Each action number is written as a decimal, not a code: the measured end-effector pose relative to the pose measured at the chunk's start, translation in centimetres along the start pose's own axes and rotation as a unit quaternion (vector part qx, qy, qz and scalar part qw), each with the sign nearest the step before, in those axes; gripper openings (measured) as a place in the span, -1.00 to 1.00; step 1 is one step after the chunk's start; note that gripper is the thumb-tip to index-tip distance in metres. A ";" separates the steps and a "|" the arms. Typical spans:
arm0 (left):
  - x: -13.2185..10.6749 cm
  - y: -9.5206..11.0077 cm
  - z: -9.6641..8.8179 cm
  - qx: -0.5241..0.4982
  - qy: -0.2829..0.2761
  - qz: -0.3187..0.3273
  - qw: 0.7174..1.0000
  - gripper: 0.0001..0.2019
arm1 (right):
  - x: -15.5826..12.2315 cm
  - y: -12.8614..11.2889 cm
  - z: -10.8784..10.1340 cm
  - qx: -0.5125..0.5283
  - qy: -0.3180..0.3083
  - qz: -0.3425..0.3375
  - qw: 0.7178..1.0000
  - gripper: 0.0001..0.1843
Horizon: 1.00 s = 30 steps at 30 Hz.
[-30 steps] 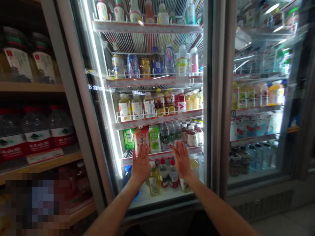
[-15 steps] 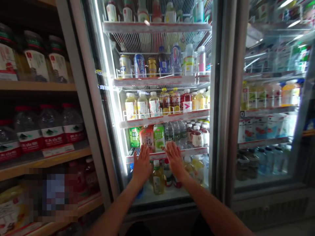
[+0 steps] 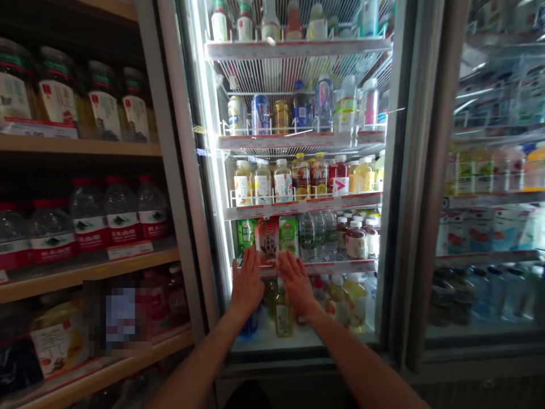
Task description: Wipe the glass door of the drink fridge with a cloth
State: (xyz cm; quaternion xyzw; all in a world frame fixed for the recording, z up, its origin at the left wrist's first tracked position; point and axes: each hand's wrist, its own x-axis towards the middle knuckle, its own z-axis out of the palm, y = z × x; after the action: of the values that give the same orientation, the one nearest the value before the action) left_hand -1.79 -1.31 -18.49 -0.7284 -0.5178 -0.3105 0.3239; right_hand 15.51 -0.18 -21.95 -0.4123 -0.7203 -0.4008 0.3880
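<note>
Though flat on the glass door of a drinks cooler (image 3: 189, 142), open left hand (image 3: 247, 284) and open right hand (image 3: 297, 286), palms forward, fingers spread, nothing gripped; red-and-white juice bottle (image 3: 267, 240) behind glass, just above both hands.

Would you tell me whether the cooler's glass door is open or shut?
Shut, apparently: left hand and right hand lie flat on the glass door.

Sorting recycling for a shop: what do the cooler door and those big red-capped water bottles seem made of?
The cooler door's pane looks like smooth clear glass, shown by its glare and reflections. Its grey frame looks like satin metal, perhaps aluminium. The red-capped water bottles look like glossy, see-through plastic, though the exact type can't be told.
</note>
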 end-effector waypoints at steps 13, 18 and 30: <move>-1.1 -4.1 -1.1 0.008 -0.025 -0.086 0.996 -0.37 | 6.0 -2.2 0.4 0.040 -0.005 -0.058 0.998 -0.44; -1.7 -7.5 -1.7 0.027 -0.017 -0.107 0.994 -0.36 | 3.9 -6.1 2.1 0.059 -0.035 -0.195 0.978 -0.53; -1.4 -9.7 -3.4 0.034 0.001 -0.128 0.991 -0.36 | 8.4 -9.2 2.5 0.101 -0.066 -0.234 0.965 -0.52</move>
State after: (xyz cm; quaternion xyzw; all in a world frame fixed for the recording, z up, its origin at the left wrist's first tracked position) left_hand -11.83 -2.27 -16.11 -0.6446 -0.6165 -0.3323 0.3066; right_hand 3.60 1.35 -17.78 -0.2160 -0.8575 -0.3774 0.2749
